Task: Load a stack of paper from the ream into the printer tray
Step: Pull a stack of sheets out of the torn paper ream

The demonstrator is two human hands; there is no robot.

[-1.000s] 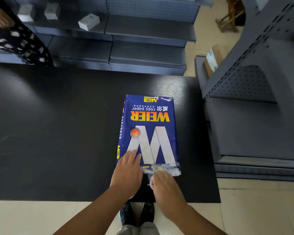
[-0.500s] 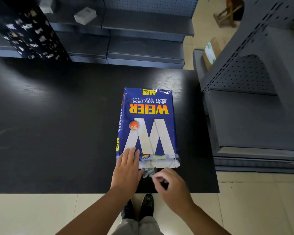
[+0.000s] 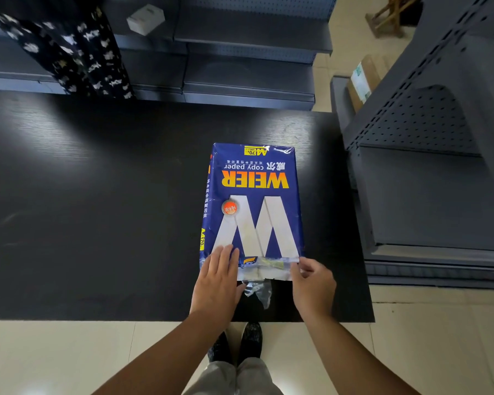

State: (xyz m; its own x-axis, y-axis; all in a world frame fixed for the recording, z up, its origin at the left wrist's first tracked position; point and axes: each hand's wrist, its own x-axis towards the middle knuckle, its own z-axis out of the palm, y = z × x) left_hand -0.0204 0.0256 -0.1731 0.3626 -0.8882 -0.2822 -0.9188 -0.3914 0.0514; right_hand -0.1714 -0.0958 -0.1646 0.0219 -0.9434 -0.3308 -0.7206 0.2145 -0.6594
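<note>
A blue ream of copy paper (image 3: 254, 201) with a large white W lies flat on the black table (image 3: 97, 212), its near end torn open so white paper edges show. A loose scrap of clear wrapper (image 3: 257, 292) hangs off that end. My left hand (image 3: 216, 283) lies flat, fingers together, on the ream's near left corner. My right hand (image 3: 311, 283) pinches the wrapper at the near right corner. No printer or tray is in view.
Grey metal shelving (image 3: 428, 178) stands close along the table's right edge, and more shelves (image 3: 240, 67) run behind it with a small white box (image 3: 145, 19). A person in dark patterned clothing (image 3: 69, 52) stands at the far left. A cardboard box (image 3: 364, 81) sits on the floor.
My right hand has moved from the middle of the torn end to the ream's near right corner. The other person has stepped right along the far side. My left hand stays put.
</note>
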